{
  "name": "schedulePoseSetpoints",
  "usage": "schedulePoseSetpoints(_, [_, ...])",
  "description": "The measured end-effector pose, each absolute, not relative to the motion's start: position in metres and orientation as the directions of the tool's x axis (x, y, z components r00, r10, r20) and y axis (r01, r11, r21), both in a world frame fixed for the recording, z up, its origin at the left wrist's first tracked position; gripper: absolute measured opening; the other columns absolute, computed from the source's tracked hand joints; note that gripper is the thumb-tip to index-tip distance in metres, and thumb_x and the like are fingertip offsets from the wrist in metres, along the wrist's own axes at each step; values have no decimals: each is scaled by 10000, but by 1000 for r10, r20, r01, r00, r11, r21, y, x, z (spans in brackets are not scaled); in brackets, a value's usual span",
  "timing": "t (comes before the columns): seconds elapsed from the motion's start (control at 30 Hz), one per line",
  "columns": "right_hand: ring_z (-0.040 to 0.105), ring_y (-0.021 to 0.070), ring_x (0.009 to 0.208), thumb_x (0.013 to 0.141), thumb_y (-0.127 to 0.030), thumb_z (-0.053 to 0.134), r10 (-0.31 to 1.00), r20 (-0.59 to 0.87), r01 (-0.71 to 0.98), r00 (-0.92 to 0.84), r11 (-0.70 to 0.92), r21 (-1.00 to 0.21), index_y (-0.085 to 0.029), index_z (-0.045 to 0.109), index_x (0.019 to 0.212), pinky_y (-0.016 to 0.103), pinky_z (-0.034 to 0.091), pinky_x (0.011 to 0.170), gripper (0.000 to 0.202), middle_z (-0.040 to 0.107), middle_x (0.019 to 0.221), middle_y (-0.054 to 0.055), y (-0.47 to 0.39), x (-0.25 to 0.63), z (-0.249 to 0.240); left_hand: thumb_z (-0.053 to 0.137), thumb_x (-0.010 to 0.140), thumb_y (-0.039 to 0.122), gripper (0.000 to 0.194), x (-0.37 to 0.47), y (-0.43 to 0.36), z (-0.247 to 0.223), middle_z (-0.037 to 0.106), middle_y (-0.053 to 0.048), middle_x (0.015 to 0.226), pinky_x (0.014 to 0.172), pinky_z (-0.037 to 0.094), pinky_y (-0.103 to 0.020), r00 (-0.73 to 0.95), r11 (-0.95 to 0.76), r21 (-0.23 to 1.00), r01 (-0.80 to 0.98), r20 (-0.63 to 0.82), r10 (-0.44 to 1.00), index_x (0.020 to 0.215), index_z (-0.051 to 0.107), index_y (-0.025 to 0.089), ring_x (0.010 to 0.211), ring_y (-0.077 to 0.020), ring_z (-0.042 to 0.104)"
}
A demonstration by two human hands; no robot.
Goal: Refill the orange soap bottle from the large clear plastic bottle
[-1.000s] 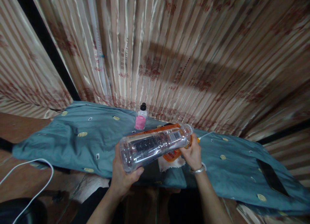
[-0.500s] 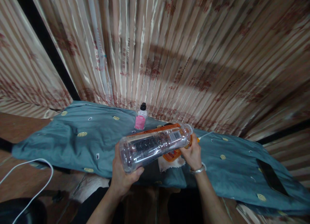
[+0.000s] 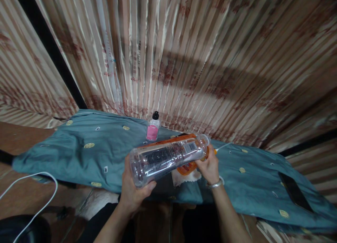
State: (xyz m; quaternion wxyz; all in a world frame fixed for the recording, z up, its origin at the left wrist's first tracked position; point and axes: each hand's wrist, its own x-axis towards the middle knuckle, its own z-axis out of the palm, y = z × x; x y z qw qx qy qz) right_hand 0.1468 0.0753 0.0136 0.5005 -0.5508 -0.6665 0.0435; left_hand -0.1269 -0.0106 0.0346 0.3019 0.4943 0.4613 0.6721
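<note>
A large clear plastic bottle (image 3: 168,157) with an orange-and-dark label is held tilted above the cloth, its open mouth toward the upper right. My left hand (image 3: 134,187) is wrapped round its base, thumb in front. My right hand (image 3: 210,166) is closed at the neck end, its fingers partly hidden behind the bottle. Beyond that hand a yellow piece (image 3: 216,151) with a thin white tube (image 3: 224,146) sticks out; whether the hand grips it I cannot tell. Under the large bottle an orange bottle (image 3: 186,168) shows in part, by a white tissue (image 3: 188,179).
A small bottle with a pink label (image 3: 152,132) and black cap stands at the back. Teal patterned cloth (image 3: 110,141) covers the surface. A black phone (image 3: 296,192) lies at the right. Pleated curtain (image 3: 158,60) hangs behind; a white cable (image 3: 54,187) loops at left.
</note>
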Motion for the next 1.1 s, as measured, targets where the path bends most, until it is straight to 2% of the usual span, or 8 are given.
schedulePoseSetpoints(0.27, [714, 297, 1004, 754, -356, 704, 780, 617, 697, 102, 386, -604, -209, 586, 1208, 471, 589, 936, 492, 722, 1039, 72, 75, 147, 13, 853, 594, 573, 722, -126, -10, 35, 702, -70, 918, 694, 596, -356, -349, -407, 912, 45, 396, 849, 1144, 603, 179, 797, -248, 712])
schedulePoseSetpoints(0.57, [718, 297, 988, 751, -355, 703, 788, 607, 688, 101, 386, -615, -204, 581, 1202, 467, 593, 933, 491, 719, 1011, 72, 75, 147, 14, 864, 585, 558, 765, -127, -11, 33, 731, -74, 899, 662, 602, -348, -329, -387, 922, 17, 370, 869, 1181, 570, 180, 758, -251, 727])
schedulePoseSetpoints(0.8, [719, 285, 981, 744, -332, 706, 788, 606, 679, 110, 385, -625, -203, 580, 1195, 450, 590, 928, 485, 727, 1033, 72, 75, 147, 13, 849, 583, 611, 752, -126, -10, 35, 713, -69, 919, 682, 602, -365, -339, -382, 924, 32, 370, 865, 1155, 591, 197, 797, -261, 716])
schedulePoseSetpoints(1.1, [719, 298, 993, 740, -343, 718, 792, 602, 682, 100, 386, -621, -202, 577, 1196, 468, 592, 940, 498, 718, 1015, 75, 74, 147, 15, 841, 608, 614, 797, -128, -12, 27, 707, -85, 988, 743, 592, -376, -331, -380, 923, 57, 377, 865, 1229, 583, 187, 857, -269, 706])
